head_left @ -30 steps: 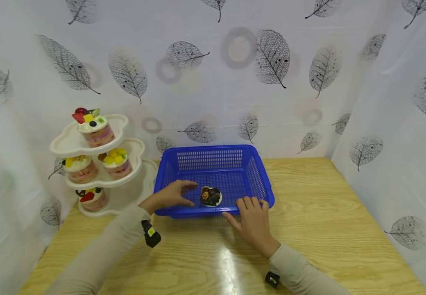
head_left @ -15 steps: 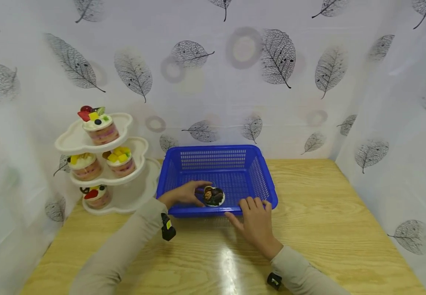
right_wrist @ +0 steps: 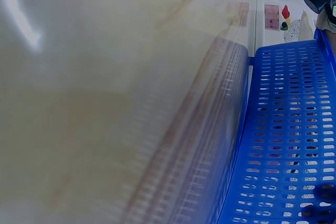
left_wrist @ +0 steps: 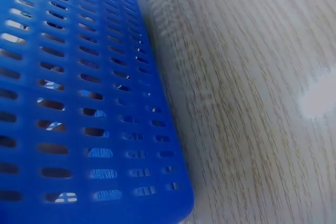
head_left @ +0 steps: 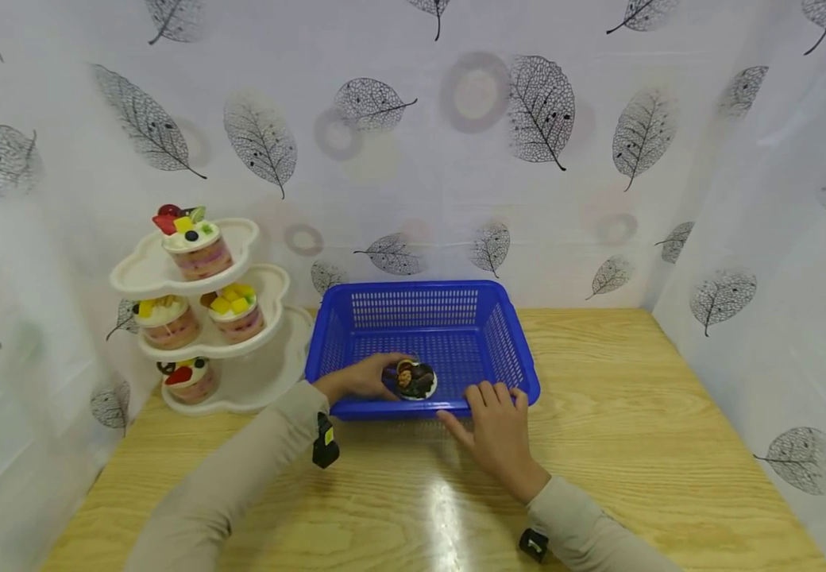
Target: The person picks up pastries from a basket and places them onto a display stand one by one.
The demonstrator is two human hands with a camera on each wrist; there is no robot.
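My left hand point(head_left: 363, 376) reaches over the front left of a blue plastic basket point(head_left: 413, 285), thumb and fingers around the side of a dessert cup point(head_left: 418, 381). Brown and dark pieces top this cup, which is inside the basket near its front wall. My right hand point(head_left: 495, 429) grips the basket's front rim toward the right corner, fingers over the edge and thumb outside. In the left wrist view the perforated basket wall point(left_wrist: 173, 203) hides most of the left hand and the cup. The right wrist view shows the basket's outer side point(right_wrist: 286, 51).
A white tiered stand point(head_left: 277, 373) is at the left, close to the basket. It bears several fruit-topped dessert cups, one on the top tier point(head_left: 198, 253). The wooden table point(head_left: 613, 397) extends right and forward. A leaf-patterned curtain point(head_left: 413, 183) hangs behind.
My left hand has moved right and taken hold of the dark-topped dessert cup in the basket. The right hand stays on the rim. The head view has shifted slightly.
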